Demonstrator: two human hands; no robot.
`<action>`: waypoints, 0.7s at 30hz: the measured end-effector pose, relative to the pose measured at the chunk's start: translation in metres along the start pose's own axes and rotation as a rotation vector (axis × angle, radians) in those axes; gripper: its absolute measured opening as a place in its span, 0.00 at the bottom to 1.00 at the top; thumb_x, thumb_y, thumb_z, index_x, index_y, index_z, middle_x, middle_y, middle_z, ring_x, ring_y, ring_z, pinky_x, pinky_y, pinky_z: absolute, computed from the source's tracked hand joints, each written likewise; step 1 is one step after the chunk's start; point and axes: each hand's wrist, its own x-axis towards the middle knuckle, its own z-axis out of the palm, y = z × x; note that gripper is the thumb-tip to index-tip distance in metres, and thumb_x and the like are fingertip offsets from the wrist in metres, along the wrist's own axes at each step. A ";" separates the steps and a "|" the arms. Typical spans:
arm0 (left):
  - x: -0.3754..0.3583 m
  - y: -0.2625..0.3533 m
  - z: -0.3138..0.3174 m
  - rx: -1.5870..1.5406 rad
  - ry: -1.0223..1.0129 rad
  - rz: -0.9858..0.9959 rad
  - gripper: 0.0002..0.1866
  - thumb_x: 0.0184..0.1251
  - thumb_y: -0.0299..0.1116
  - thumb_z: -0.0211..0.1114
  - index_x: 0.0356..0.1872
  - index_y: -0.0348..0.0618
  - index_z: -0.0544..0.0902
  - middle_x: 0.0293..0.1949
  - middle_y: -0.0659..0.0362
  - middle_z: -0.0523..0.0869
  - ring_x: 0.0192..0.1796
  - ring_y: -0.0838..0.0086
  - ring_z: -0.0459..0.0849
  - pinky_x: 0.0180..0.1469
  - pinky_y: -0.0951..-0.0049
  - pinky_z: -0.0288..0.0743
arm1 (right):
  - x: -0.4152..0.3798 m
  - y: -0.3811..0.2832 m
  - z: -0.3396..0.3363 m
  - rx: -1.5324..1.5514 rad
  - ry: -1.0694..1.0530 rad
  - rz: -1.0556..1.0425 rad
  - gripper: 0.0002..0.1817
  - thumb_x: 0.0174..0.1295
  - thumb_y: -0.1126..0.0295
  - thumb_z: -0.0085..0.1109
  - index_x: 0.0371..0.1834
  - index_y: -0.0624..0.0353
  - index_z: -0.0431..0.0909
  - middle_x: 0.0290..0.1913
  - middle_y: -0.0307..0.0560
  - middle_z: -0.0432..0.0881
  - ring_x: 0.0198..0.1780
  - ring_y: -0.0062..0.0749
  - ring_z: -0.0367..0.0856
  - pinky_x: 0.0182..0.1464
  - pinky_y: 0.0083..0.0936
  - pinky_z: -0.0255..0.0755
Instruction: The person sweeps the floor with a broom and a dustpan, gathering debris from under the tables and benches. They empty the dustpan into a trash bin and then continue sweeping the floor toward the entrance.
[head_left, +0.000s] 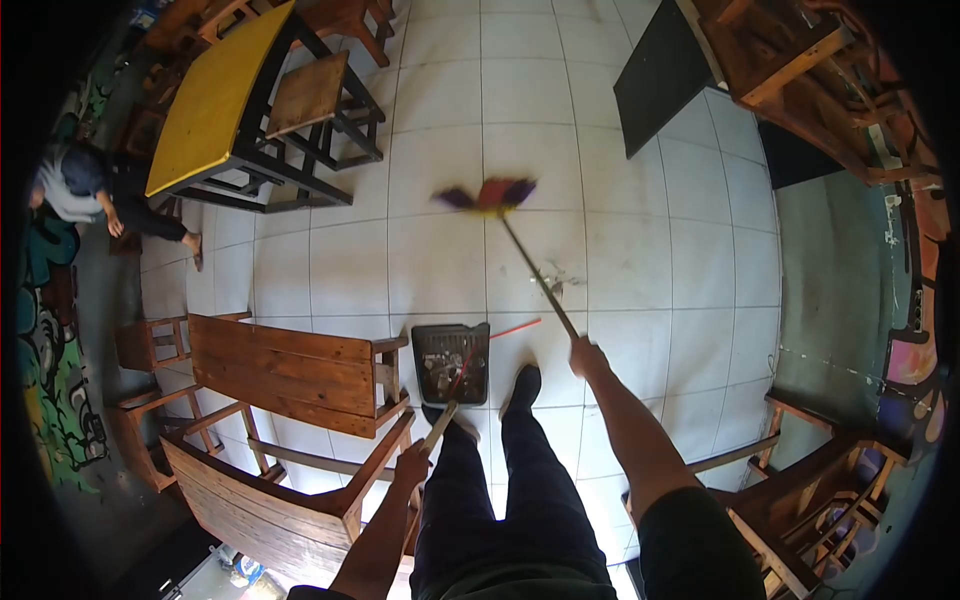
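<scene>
My right hand (588, 357) is closed around the stick of a broom (538, 275). The broom's head, red, purple and yellow bristles blurred by motion, is out ahead over the white tiles. In my left hand (412, 466) is the light-coloured handle of a black dustpan (483, 372), which rests on the floor just before my feet. Bits of litter lie inside the pan. A thin red stick (516, 328) extends from the pan's right side onto the tiles. Between broom head and pan, a small patch of debris (556, 284) lies beside the broom stick.
A wooden bench (285, 370) stands left of the dustpan, with more wooden furniture behind it. Farther off at left are a yellow-topped table (215, 95) and a stool (308, 95). A person (85, 185) is at the far left. A black panel (660, 75) stands upper right.
</scene>
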 end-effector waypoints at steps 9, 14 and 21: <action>0.009 -0.045 0.044 0.641 0.109 0.563 0.19 0.57 0.36 0.52 0.49 0.42 0.72 0.44 0.50 0.78 0.40 0.65 0.80 0.38 0.69 0.75 | -0.171 0.210 0.043 -0.268 -0.328 0.006 0.22 0.59 0.67 0.36 0.59 0.51 0.54 0.47 0.55 0.71 0.42 0.48 0.75 0.44 0.40 0.70; -0.003 -0.032 0.042 0.402 0.034 0.235 0.17 0.55 0.34 0.54 0.46 0.40 0.74 0.49 0.50 0.74 0.45 0.61 0.77 0.45 0.66 0.73 | -0.211 0.247 0.089 0.058 0.008 -0.025 0.14 0.60 0.62 0.40 0.43 0.57 0.71 0.40 0.52 0.74 0.40 0.44 0.75 0.39 0.40 0.69; -0.042 0.002 0.034 0.006 0.015 0.029 0.19 0.58 0.33 0.49 0.48 0.33 0.71 0.26 0.49 0.81 0.26 0.63 0.81 0.39 0.67 0.73 | -0.164 0.172 0.105 0.441 0.379 0.075 0.18 0.62 0.58 0.39 0.33 0.65 0.70 0.32 0.63 0.74 0.38 0.57 0.72 0.39 0.41 0.65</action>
